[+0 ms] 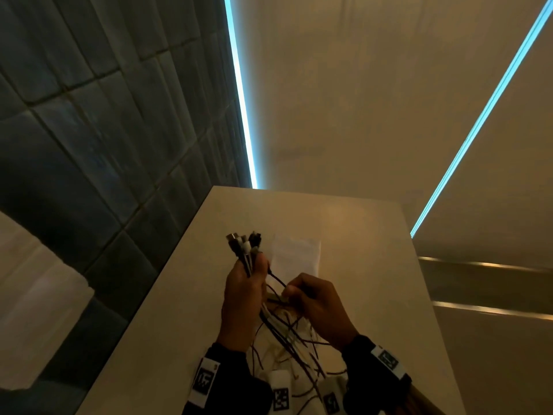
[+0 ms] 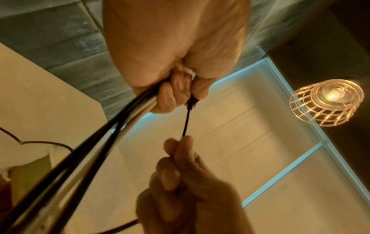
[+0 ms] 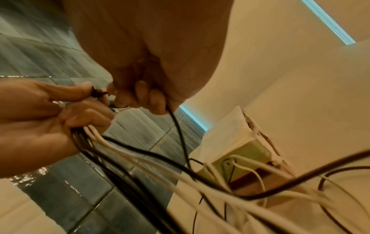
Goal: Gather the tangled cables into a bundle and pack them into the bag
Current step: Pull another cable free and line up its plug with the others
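Two hands work above the pale table [image 1: 359,229]. Left hand [image 1: 244,298], fingers curled, grips the cables [image 1: 287,333] just below their plugs [image 1: 244,239], which fan out toward 12 o'clock; the loose lengths trail toward 6 o'clock onto the table. Right hand [image 1: 320,307], at 3 o'clock of the left and nearly touching it, pinches one thin black cable [image 2: 186,125] stretched taut between the two hands. Judged next move: lay this strand along the bundle's long axis. Cables are smooth, round, black and white, limp. Flat white bag [image 1: 296,256] lies on the table at 12 o'clock, just beyond both hands, nearer the right.
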Demonstrator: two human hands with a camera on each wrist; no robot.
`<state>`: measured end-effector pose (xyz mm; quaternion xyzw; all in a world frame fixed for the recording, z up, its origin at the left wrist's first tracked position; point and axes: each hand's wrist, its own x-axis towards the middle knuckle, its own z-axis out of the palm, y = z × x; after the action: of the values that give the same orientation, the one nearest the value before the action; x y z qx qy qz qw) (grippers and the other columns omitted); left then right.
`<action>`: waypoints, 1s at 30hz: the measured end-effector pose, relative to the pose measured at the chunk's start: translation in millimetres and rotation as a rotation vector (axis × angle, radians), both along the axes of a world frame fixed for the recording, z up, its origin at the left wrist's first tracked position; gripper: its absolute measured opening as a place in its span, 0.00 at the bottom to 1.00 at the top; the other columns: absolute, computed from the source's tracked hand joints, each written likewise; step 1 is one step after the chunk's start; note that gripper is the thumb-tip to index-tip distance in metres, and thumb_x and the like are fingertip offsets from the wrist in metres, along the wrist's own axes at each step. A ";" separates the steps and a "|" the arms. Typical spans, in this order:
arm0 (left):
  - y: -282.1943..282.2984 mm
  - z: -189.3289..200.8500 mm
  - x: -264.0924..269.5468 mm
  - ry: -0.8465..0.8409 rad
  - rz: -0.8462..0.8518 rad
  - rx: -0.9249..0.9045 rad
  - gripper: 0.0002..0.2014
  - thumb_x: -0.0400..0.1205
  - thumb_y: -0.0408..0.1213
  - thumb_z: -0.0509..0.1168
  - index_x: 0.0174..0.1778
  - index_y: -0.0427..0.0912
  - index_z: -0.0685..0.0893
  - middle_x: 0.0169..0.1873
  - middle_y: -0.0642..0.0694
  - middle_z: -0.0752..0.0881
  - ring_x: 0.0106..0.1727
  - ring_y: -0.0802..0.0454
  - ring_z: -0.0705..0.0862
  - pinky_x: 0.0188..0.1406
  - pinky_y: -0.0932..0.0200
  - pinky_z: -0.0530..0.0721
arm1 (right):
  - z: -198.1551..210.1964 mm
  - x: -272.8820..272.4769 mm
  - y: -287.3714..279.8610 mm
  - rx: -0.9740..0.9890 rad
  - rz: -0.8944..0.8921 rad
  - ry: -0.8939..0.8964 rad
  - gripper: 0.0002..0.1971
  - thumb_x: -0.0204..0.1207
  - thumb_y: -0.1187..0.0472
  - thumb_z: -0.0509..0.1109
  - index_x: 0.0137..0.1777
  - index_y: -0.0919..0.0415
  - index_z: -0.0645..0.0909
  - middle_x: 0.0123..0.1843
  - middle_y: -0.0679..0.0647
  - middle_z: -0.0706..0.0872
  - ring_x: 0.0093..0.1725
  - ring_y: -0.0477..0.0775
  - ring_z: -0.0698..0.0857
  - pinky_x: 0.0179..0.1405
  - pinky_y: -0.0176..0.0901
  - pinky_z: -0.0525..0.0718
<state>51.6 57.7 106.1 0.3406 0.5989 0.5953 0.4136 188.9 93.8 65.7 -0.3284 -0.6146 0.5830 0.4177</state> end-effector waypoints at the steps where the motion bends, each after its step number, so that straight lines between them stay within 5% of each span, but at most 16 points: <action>1: -1.5 0.2 2.3 0.007 -0.030 0.002 0.14 0.86 0.47 0.59 0.41 0.42 0.80 0.22 0.50 0.64 0.21 0.55 0.61 0.23 0.56 0.61 | 2.1 0.2 -1.6 0.023 -0.007 -0.002 0.09 0.80 0.71 0.67 0.38 0.75 0.81 0.28 0.47 0.84 0.28 0.40 0.80 0.31 0.31 0.76; 5: -3.9 4.5 10.5 0.061 -0.067 -0.016 0.20 0.85 0.54 0.54 0.38 0.42 0.80 0.23 0.50 0.70 0.24 0.54 0.68 0.25 0.58 0.68 | 20.2 -7.4 -3.6 0.102 0.043 0.010 0.11 0.81 0.73 0.64 0.38 0.65 0.82 0.27 0.41 0.85 0.26 0.35 0.80 0.31 0.24 0.75; 10: -5.2 14.8 9.6 -0.155 -0.004 0.036 0.21 0.83 0.56 0.52 0.36 0.43 0.75 0.29 0.47 0.77 0.34 0.49 0.80 0.40 0.51 0.80 | 8.7 -6.7 -0.1 0.053 0.097 0.009 0.13 0.82 0.65 0.65 0.35 0.57 0.83 0.30 0.45 0.81 0.32 0.41 0.77 0.37 0.36 0.76; 15: -9.3 25.1 -5.7 -0.238 0.017 0.104 0.21 0.81 0.58 0.54 0.32 0.43 0.66 0.22 0.52 0.59 0.25 0.53 0.57 0.30 0.53 0.60 | -29.7 0.3 -0.8 0.019 0.137 -0.122 0.16 0.81 0.62 0.66 0.32 0.48 0.83 0.29 0.43 0.82 0.32 0.42 0.76 0.37 0.35 0.75; 21: -16.4 34.2 -2.8 -0.318 -0.070 0.155 0.20 0.83 0.53 0.53 0.31 0.42 0.67 0.22 0.50 0.59 0.21 0.54 0.60 0.27 0.57 0.79 | -46.1 2.6 -0.8 -0.068 0.099 -0.149 0.16 0.83 0.68 0.63 0.32 0.60 0.80 0.23 0.39 0.81 0.24 0.35 0.73 0.29 0.26 0.70; 25: -17.3 43.4 -12.1 -0.397 -0.028 0.207 0.21 0.83 0.55 0.54 0.31 0.43 0.68 0.21 0.52 0.59 0.19 0.57 0.56 0.17 0.63 0.59 | -68.4 12.7 1.6 -0.101 0.096 -0.214 0.16 0.82 0.67 0.65 0.31 0.59 0.80 0.23 0.42 0.79 0.25 0.37 0.73 0.29 0.30 0.71; 30: -20.2 42.1 -14.2 -0.375 -0.003 0.157 0.20 0.82 0.55 0.55 0.32 0.43 0.69 0.21 0.52 0.61 0.18 0.59 0.56 0.16 0.66 0.57 | -95.5 25.9 3.0 -0.098 0.005 -0.379 0.20 0.80 0.64 0.67 0.25 0.52 0.81 0.20 0.44 0.74 0.23 0.40 0.71 0.29 0.38 0.71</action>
<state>37.4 37.6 148.2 0.2559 0.4628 0.6924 0.4908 214.8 96.9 -29.8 -0.4505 -0.6539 0.5412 0.2766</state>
